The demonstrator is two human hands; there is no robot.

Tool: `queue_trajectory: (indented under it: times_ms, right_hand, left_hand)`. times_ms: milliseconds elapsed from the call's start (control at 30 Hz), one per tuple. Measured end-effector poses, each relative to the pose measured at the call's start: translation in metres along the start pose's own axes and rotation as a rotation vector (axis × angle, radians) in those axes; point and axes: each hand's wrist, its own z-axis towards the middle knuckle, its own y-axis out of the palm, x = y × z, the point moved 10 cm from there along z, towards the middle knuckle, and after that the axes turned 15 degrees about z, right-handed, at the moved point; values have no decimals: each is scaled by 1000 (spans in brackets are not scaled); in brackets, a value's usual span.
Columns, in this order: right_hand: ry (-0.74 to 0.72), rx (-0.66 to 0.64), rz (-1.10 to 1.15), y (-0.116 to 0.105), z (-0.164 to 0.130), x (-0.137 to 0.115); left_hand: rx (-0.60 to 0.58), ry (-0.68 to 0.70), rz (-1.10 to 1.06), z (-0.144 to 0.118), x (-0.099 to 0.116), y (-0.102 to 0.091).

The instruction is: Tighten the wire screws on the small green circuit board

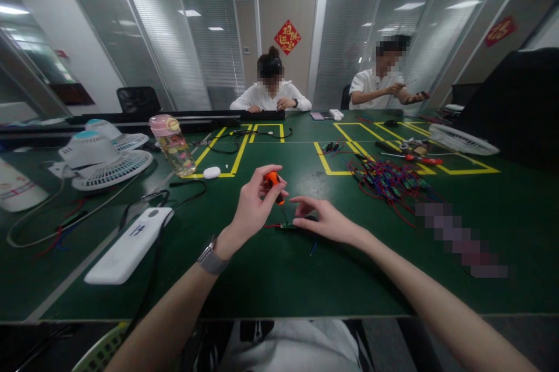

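Observation:
My left hand (253,200) is wrapped round the orange and black handle of a screwdriver (274,180). The screwdriver's thin shaft points down at a small green circuit board (285,226) lying on the table, and its tip appears to meet the board. My right hand (325,219) steadies the board's right end with the thumb low against it, while the index finger arches above, near the shaft. Part of the board is hidden by that hand. A red wire leaves the board's left end, and a blue wire (313,248) shows below my right hand.
A heap of wired circuit boards (388,177) lies to the right, with a red screwdriver (423,159) behind it. On the left are a white device (130,244), a drink bottle (174,148) and fans (109,165). Two people sit across the green table (271,279).

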Motion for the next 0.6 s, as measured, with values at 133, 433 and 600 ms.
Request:
queue_trajectory:
  times_ms: [133, 433, 600]
  right_hand:
    - [-80, 216, -122, -48, -20, -26]
    - [159, 869, -579, -217, -169, 6]
    - [590, 593, -937, -268, -208, 87]
  left_hand:
    - [10, -6, -30, 1, 0, -3]
    - [22, -17, -43, 1, -2, -4]
    - [7, -20, -41, 1, 0, -2]
